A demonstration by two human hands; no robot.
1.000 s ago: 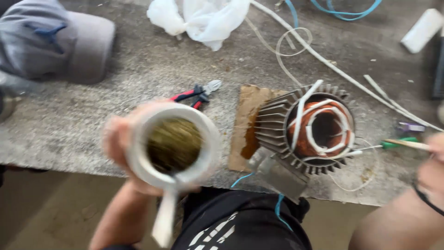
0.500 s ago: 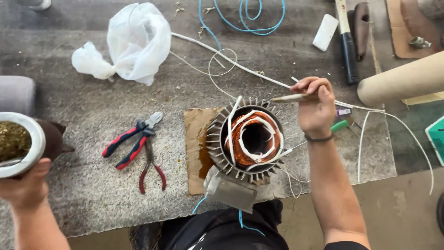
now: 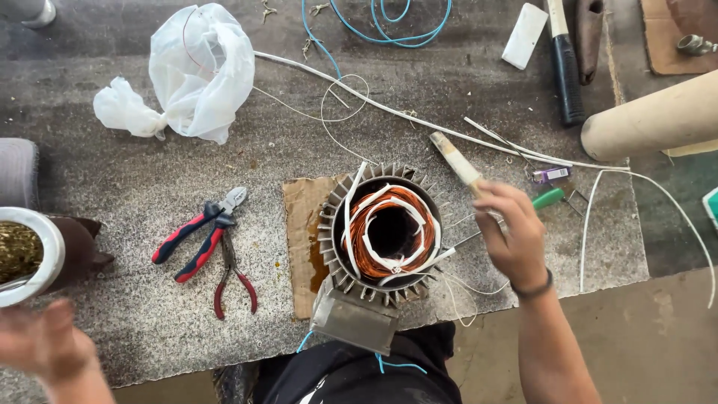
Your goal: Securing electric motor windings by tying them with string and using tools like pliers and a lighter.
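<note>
Both hands were over a grey, rough table. The right hand was closed around a small brush with a pale handle. The brush was long and thin. It ran from the hand up and to the left, so its far end pointed away from the person, just past the right rim of the motor shell. The motor shell stood on the near edge of the table with its round hole facing up. Orange copper wire and white strips sat inside it. The left hand was blurry at the near left corner. It looked open and held nothing. A white cup sat just beyond it. Red and blue pliers lay between the cup and the motor shell. A white plastic bag lay far back on the left.
</note>
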